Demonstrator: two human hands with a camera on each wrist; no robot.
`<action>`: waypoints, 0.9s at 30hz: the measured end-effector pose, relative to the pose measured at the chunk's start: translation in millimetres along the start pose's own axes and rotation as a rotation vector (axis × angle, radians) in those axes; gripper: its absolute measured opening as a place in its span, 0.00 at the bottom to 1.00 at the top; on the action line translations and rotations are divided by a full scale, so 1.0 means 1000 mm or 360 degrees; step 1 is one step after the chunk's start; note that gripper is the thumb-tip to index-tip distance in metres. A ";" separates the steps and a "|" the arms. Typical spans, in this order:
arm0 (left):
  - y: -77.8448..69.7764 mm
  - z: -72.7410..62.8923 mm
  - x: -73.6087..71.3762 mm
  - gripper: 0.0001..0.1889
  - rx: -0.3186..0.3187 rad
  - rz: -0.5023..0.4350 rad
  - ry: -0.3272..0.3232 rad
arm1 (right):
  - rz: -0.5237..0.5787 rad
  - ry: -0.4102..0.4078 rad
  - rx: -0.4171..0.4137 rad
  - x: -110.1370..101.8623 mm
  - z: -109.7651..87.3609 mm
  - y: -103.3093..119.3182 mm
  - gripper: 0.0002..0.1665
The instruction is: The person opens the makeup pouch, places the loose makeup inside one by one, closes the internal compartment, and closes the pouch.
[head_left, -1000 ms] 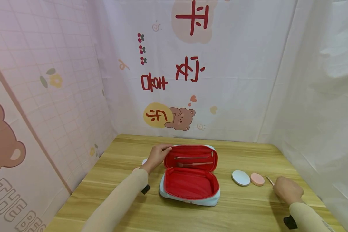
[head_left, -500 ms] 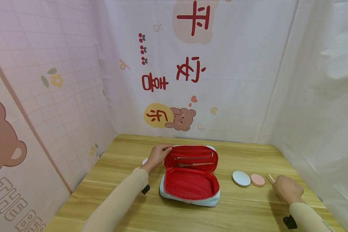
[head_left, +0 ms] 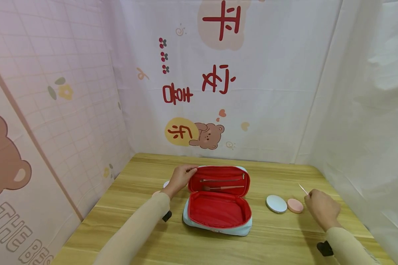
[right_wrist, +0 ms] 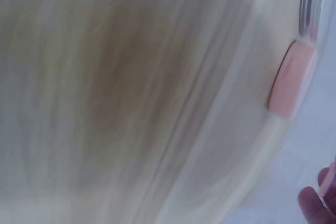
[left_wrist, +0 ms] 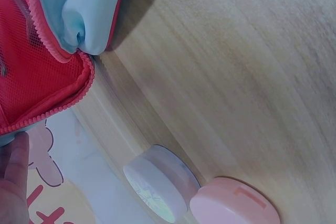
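A light blue makeup bag (head_left: 238, 231) with a red lining lies unzipped, its lid raised. My left hand (head_left: 180, 179) pinches the lid's upper left corner; in the left wrist view, fingers (left_wrist: 17, 163) show at that edge. Two makeup brushes (head_left: 230, 187) lie across the inside of the lid. Off to the right, my right hand (head_left: 322, 208) grips a thin makeup brush (head_left: 303, 188) above the table, pointing up and leftward. Its tip is too small to make out. In the right wrist view, a pink handle (right_wrist: 327, 181) shows between the fingers.
Right of the bag, a round white compact (head_left: 276, 204) and a smaller pink round case (head_left: 295, 205) lie side by side. Behind my left forearm are another white round case (left_wrist: 152, 184) and a pink one (left_wrist: 233, 203). Printed cloth walls border the wooden table (head_left: 268, 243).
My right hand has risen from the table and moved slightly left and away from me, carrying the thin brush. The left hand and the bag have stayed in place.
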State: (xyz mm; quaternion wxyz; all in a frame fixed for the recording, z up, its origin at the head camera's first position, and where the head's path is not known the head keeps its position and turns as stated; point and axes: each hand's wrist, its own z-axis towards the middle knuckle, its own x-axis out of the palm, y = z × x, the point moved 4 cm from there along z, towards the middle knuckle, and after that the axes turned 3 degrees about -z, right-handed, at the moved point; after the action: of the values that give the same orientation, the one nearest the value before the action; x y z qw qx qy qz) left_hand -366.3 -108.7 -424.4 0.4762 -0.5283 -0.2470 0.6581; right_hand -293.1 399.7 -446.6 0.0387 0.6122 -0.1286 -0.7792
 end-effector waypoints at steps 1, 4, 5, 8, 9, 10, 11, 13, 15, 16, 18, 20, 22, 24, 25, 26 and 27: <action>0.000 0.000 0.000 0.13 0.0011 -0.0002 -0.0001 | -0.0007 -0.0054 -0.0033 0.000 0.001 0.003 0.17; -0.001 -0.001 0.000 0.13 0.0024 -0.0007 0.0000 | -0.0037 -0.0223 -0.0117 0.001 0.002 0.015 0.16; -0.001 -0.001 0.000 0.13 0.0032 -0.0009 0.0001 | -0.0046 -0.0280 -0.0146 0.001 0.003 0.019 0.15; -0.001 -0.001 0.000 0.13 0.0046 -0.0008 -0.0004 | -0.0054 -0.0438 -0.0220 0.001 0.003 0.032 0.12; -0.001 -0.001 0.000 0.13 0.0047 -0.0011 -0.0002 | -0.0049 -0.0492 -0.0250 0.001 0.003 0.037 0.11; 0.000 -0.001 0.000 0.13 0.0052 -0.0010 -0.0002 | -0.0041 -0.0543 -0.0285 0.001 0.003 0.042 0.10; 0.000 0.000 0.001 0.13 0.0053 -0.0007 -0.0002 | -0.0029 -0.0607 -0.0327 0.000 0.002 0.047 0.08; 0.001 0.000 0.001 0.13 0.0042 -0.0013 0.0004 | -0.0022 -0.0717 -0.0433 0.000 0.001 0.057 0.06; 0.002 0.000 0.001 0.13 0.0034 -0.0015 0.0008 | -0.0030 -0.0817 -0.0548 0.000 0.000 0.067 0.05; 0.002 0.000 0.001 0.14 0.0033 -0.0012 0.0008 | -0.0036 -0.0866 -0.0608 0.001 0.000 0.072 0.04; 0.002 0.000 0.001 0.14 0.0033 -0.0015 0.0013 | -0.0059 -0.0952 -0.0720 0.001 0.000 0.082 0.04; 0.001 0.000 0.001 0.14 0.0045 -0.0009 0.0014 | -0.0056 -0.1026 -0.0808 0.002 0.001 0.091 0.04; 0.001 -0.001 0.001 0.14 0.0042 -0.0009 0.0017 | -0.0049 -0.1096 -0.0886 0.003 0.001 0.099 0.04; 0.001 -0.001 0.000 0.14 0.0051 -0.0008 0.0015 | -0.0036 -0.1157 -0.0955 0.004 0.001 0.108 0.03; 0.001 -0.001 0.000 0.14 0.0048 -0.0009 0.0016 | -0.0030 -0.1186 -0.0988 0.005 0.001 0.112 0.03; 0.001 -0.001 0.000 0.14 0.0047 -0.0009 0.0015 | -0.0027 -0.1216 -0.1021 0.006 0.001 0.116 0.04; 0.001 -0.001 0.000 0.14 0.0054 -0.0008 0.0012 | -0.0021 -0.1241 -0.1055 0.007 0.001 0.120 0.04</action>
State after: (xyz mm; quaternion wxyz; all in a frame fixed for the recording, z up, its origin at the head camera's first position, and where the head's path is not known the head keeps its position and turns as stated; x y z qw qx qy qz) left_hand -365.4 -109.5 -425.6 0.4876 -0.5221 -0.2353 0.6590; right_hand -307.7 282.9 -423.0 0.1750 0.2315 0.1243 -0.9489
